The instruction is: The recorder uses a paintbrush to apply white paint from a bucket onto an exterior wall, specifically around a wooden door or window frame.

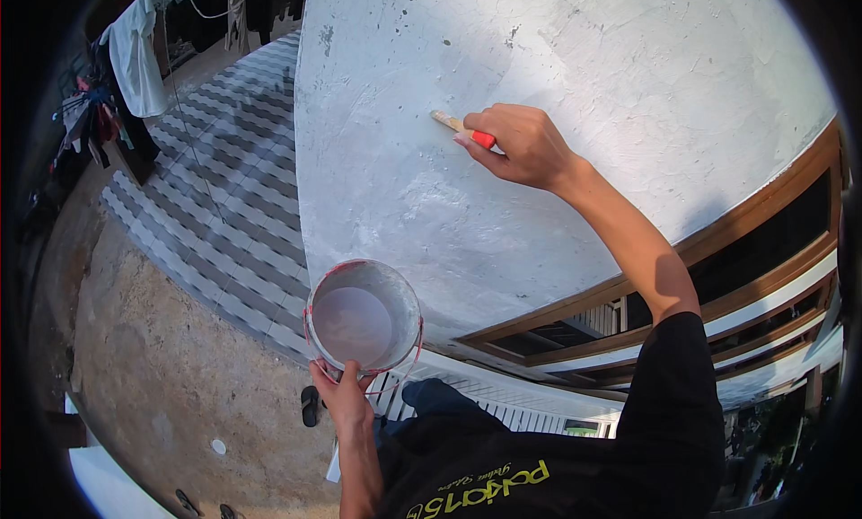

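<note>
My right hand [521, 144] is closed around a paintbrush [446, 120] with a red handle. The bristles point left and meet, or nearly meet, the whitish wall [575, 79], which shows small dark specks and uneven white patches. Lower down, my left hand [345, 391] grips the near rim of a round paint bucket [406, 296]. Pale greyish-white paint [353, 325] lies inside it, and white smears coat the inner side. Pink-red marks colour the rim, and a thin wire handle hangs at the bucket's right.
Wooden-framed windows [763, 218] run along the right. White slats [530, 417] lie below me. At left are a patterned tile floor [224, 187], a brown concrete ground [171, 339], a dark sandal [310, 406] and hanging laundry [136, 57].
</note>
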Available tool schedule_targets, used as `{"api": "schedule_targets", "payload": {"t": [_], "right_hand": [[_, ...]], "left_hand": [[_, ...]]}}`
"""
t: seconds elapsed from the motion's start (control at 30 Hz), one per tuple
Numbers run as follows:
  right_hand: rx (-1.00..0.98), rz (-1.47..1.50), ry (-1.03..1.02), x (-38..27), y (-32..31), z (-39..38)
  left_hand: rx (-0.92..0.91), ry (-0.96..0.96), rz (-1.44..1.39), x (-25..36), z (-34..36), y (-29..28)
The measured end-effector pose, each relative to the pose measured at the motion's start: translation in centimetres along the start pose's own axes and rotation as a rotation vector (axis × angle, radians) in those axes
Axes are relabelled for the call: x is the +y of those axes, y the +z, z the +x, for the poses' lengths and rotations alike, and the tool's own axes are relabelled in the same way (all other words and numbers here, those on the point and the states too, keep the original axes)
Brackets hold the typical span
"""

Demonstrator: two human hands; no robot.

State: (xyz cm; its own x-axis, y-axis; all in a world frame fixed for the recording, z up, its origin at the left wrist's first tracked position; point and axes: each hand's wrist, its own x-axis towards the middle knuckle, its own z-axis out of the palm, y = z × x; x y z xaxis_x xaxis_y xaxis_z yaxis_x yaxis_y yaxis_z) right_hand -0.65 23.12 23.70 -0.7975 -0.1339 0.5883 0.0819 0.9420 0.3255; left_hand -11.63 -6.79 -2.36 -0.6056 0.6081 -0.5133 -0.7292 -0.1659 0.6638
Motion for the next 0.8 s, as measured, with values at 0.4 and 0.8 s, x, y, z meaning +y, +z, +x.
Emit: {"api": "schedule_targets", "payload": {"t": [0.4, 0.8], "right_hand": [[0.033, 0.037, 0.023, 0.2, 1.1, 0.1], [0.132, 0.065, 0.133, 0.8, -0.8, 2.7]], "left_hand": [[0.061, 0.014, 0.002, -0.9, -0.4, -3.3], [0.086, 0.048, 0.019, -0.5, -1.1, -4.8]]}}
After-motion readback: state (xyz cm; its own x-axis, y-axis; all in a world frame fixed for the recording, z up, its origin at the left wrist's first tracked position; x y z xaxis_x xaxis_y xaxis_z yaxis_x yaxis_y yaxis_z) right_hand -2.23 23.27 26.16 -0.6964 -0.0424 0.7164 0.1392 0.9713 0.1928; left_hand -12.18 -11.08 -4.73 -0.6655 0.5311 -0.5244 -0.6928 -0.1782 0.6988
